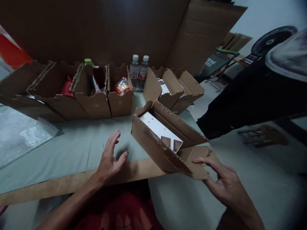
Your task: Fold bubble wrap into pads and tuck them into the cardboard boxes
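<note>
My right hand (223, 179) grips the near end flap of an open cardboard box (158, 147), thumb and fingers pinching the edge. Inside that box lies a white carton (159, 129) with brown squares printed on one end. The box sits tilted across the table's front right edge, its near end jutting past it. My left hand (111, 159) hovers over the front edge to the left of the box, fingers and thumb apart, holding nothing.
Several cardboard bins (96, 105) with packets stand along the back left. Two water bottles (139, 72) stand beside more bins (175, 88) at back right. Bubble wrap (24, 134) covers the table's left. A person in black trousers (242, 89) is at the right, near a fan (271, 41).
</note>
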The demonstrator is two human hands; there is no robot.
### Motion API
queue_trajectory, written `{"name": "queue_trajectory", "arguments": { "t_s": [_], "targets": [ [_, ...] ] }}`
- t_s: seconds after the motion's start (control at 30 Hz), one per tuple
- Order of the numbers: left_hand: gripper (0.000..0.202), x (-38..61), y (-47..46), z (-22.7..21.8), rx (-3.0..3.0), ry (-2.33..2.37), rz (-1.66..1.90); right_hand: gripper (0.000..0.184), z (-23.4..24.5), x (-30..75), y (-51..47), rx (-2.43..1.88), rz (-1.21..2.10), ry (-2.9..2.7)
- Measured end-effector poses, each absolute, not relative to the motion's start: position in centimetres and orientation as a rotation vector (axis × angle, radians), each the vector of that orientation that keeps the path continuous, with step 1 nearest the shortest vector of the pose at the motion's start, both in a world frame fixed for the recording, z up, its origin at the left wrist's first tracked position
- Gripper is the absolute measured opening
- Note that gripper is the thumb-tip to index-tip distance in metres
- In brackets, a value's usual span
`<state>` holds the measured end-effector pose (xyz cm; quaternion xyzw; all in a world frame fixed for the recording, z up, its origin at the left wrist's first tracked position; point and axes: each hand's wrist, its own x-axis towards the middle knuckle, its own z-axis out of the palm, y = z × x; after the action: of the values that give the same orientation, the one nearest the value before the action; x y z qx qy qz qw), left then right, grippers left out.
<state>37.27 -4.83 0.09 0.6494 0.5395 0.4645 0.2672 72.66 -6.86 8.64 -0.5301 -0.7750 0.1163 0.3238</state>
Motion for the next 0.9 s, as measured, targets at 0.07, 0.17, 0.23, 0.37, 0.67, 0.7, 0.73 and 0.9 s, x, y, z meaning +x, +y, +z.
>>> {"name": "queue_trajectory", "arguments": {
  "t_s": [0.07,0.17,0.23,0.37,0.67,0.7,0.73,0.9],
  "targets": [
    [0.081,38.1,-3.5,0.1,1.745,1.389,1.279,0.052,7.3,74.1,-8.0,-1.497,0.367,-1.837],
    [0.087,39.6,-1.7,-0.4,1.700,1.306,1.275,0.086,4.6,74.5,-8.9,-1.546,0.564,-1.602],
    [0.080,40.4,-1.3,-0.7,1.696,1.289,1.273,0.091,3.0,73.9,-9.0,-1.569,0.644,-1.573],
    [0.059,40.8,-2.6,-1.3,1.738,1.387,1.336,0.082,1.7,71.2,-6.3,-1.636,0.597,-1.542],
    [0.058,39.8,0.2,-2.0,1.727,1.608,1.432,0.054,0.5,67.4,7.7,-1.357,0.689,-1.481],
    [0.060,39.9,0.9,-2.3,1.717,1.600,1.452,0.053,0.2,67.4,8.4,-1.353,0.694,-1.474],
    [0.061,40.0,1.4,-2.7,1.703,1.590,1.469,0.053,-0.1,67.4,8.7,-1.361,0.700,-1.468],
    [0.064,40.2,2.4,-4.7,1.675,1.568,1.457,0.051,-1.5,67.6,8.4,-1.411,0.744,-1.459]
  ]
}}
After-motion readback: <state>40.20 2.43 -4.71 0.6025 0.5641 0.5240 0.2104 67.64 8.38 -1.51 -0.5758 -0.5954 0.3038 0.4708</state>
